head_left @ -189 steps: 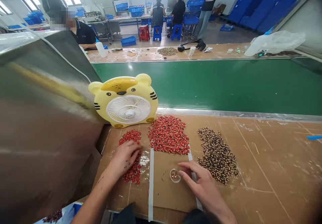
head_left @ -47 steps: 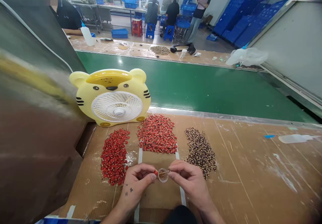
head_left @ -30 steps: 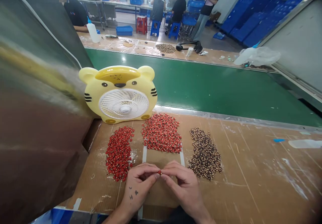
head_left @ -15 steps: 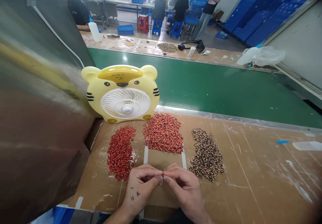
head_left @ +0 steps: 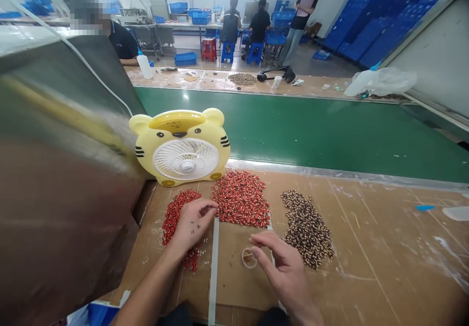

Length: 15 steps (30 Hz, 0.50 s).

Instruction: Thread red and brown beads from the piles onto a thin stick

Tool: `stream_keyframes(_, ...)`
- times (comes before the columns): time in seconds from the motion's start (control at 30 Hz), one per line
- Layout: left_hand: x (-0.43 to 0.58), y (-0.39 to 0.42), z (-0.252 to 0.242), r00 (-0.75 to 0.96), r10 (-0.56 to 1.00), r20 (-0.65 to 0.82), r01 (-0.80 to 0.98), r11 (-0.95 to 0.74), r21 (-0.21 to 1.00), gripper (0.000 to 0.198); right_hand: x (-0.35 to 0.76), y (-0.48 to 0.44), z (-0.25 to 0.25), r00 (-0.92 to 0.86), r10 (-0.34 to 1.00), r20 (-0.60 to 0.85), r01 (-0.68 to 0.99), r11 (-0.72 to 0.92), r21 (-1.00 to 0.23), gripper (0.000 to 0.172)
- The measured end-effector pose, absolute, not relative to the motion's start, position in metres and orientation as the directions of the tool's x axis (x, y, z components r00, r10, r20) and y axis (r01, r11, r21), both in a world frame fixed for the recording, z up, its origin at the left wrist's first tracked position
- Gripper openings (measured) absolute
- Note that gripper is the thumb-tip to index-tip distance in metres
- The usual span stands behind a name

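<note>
My left hand [head_left: 194, 221] hovers at the left edge of the middle pile of red-and-dark small pieces [head_left: 242, 199]. Its thumb and fingertips are pressed together; whatever they may pinch is too small to make out. Part of the left pile of red pieces [head_left: 176, 212] is hidden behind this hand. Over the cardboard [head_left: 238, 287], my right hand [head_left: 282, 260] has thumb and forefinger slightly apart, with nothing visible between them. A small clear ring-shaped item [head_left: 243, 261] lies by its thumb tip. Right of that hand is a pile of dark-and-tan pieces [head_left: 309, 231].
A yellow animal-faced fan [head_left: 146, 140] stands behind the piles. Beyond it runs a green belt [head_left: 311, 131]. A metal housing [head_left: 73, 170] bounds the left side. Across the belt are a white bottle [head_left: 145, 67] and a seated person [head_left: 122, 40].
My hands were together, pinching a small red piece; they have separated. The left went forward to the middle pile, the right moved slightly right. The camera view tilted up.
</note>
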<state>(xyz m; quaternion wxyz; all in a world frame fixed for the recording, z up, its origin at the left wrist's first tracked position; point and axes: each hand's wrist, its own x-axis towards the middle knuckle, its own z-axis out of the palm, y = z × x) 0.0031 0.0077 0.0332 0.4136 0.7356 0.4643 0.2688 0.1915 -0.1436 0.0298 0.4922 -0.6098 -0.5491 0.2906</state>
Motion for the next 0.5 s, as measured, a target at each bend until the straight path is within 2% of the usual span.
stream_keyframes(0.1, 0.006, 0.037, 0.028, 0.510, 0.859, 0.045, 0.595, -0.390, 0.703, 0.025, 0.199, -0.152, 0.030, 0.201, 0.964, 0.175, 0.404, 0.081, -0.911, 0.010)
stream_keyframes(0.17, 0.012, 0.049, 0.023, 0.554, 0.831, 0.045, 0.618, -0.448, 0.646, 0.028, 0.201, -0.157, 0.031, 0.158, 0.971, 0.178, 0.420, 0.098, -0.902, 0.011)
stream_keyframes(0.33, 0.027, 0.058, 0.012, 0.608, 0.791, 0.064, 0.594, -0.507, 0.625, 0.032, 0.200, -0.165, 0.032, 0.070, 0.972, 0.224, 0.459, 0.168, -0.872, 0.012)
stream_keyframes(0.5, 0.008, 0.055, 0.020, 0.584, 0.801, 0.129, 0.597, -0.532, 0.601, 0.035, 0.206, -0.167, 0.032, 0.054, 0.976, 0.212, 0.473, 0.161, -0.866, 0.013)
